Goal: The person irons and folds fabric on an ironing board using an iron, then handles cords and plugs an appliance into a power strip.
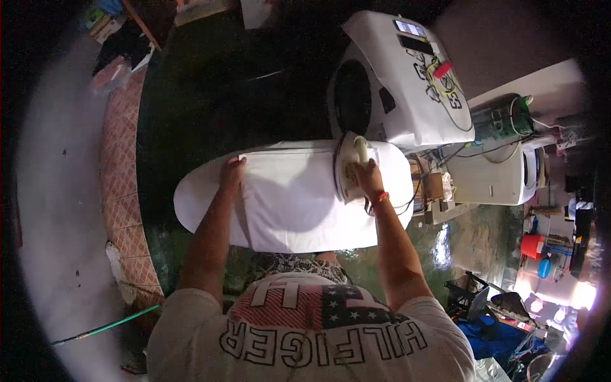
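Observation:
A white cloth [293, 197] lies spread over a white ironing board [196, 194] in front of me. At the cloth's far left corner, my left hand [234, 172] pinches the edge with closed fingers. My right hand [368, 181] is wrapped round a pale iron [345, 173] near the board's right end. The iron rests on or just above the cloth; its underside is hidden. From the iron a dark cord [414, 194] runs off to the right.
Beyond the board at right stands a white front-loading machine [398, 121] with phones [410, 28] and a yellow cord [439, 79] on top. A white appliance [487, 178] is farther right. A tiled step [121, 172] runs along the left. A black crate [468, 290] sits at lower right.

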`<state>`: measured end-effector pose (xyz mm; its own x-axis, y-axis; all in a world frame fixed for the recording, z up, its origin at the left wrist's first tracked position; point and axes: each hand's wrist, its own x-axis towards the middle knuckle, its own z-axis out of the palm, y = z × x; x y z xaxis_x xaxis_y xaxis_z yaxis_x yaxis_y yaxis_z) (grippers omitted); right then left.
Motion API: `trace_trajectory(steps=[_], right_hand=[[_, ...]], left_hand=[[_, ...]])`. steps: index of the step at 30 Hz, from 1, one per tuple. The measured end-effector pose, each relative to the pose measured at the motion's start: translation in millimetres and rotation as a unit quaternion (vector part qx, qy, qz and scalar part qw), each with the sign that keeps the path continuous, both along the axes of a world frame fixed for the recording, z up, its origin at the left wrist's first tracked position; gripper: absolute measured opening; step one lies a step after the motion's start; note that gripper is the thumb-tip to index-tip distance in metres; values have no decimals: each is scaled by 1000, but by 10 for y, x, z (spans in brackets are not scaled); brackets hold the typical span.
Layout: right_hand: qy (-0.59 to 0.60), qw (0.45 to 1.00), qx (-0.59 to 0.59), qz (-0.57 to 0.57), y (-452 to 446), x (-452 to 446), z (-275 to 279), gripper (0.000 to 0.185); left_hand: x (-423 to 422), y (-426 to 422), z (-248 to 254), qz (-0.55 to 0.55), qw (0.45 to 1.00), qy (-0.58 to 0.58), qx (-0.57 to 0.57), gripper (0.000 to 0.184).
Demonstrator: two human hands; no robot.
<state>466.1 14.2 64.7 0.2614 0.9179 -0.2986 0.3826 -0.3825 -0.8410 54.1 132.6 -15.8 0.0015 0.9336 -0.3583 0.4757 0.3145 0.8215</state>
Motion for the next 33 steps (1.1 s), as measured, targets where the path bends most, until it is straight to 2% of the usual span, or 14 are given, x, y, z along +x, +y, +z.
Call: trace_trajectory(steps=[3, 4, 5, 7, 9, 11, 13, 14, 16, 20, 23, 28, 31, 33], right_hand=[[132, 990, -45, -33, -357, -337, 347, 48], [-6, 999, -39, 15, -463, -443, 361, 49], [-27, 999, -39, 23, -416, -496, 355, 49], [-64, 997, -39, 36, -361, -608, 321, 49], [13, 998, -50, 32, 26, -745, 576, 42], [-11, 997, -52, 53, 143, -789, 465, 37], [-27, 995, -68, 63, 238, -847, 322, 37], [178, 981, -60, 39, 83, -787, 51, 44], [-93, 985, -39, 142, -258, -1049, 373, 51], [-160, 972, 11, 171, -173, -1349, 402, 47], [-134, 979, 11, 152, 448, -1472, 286, 45], [-18, 965, 43, 258, 148, -1289, -365, 47], [-163, 959, -56, 224, -188, -1655, 385, 49], [-64, 978, -36, 196, -125, -1659, 208, 50]], left_hand=[[-65, 10, -133, -14, 1000, 14, 12, 39], [-107, 32, -419, -8, 999, 19, 36, 38], [-135, 47, -593, -1, 998, 24, 59, 37], [-81, 11, -467, 22, 995, 68, 72, 38], [8, -6, -25, -8, 997, 71, 18, 38], [-99, 121, -735, -20, 998, 59, 21, 37], [19, 2, 118, -24, 998, 48, -13, 36], [-23, 25, -1, -31, 997, 43, 61, 37], [-84, 14, -500, -37, 978, 34, 201, 39], [-37, -9, -298, 21, 994, -1, 106, 31], [-47, 24, -76, -127, 966, 184, 127, 38], [-75, -364, -159, -102, 993, 61, 10, 42], [-155, -857, 311, -218, 955, 191, -59, 42], [-148, -1073, -132, -88, 991, 102, -2, 41]])
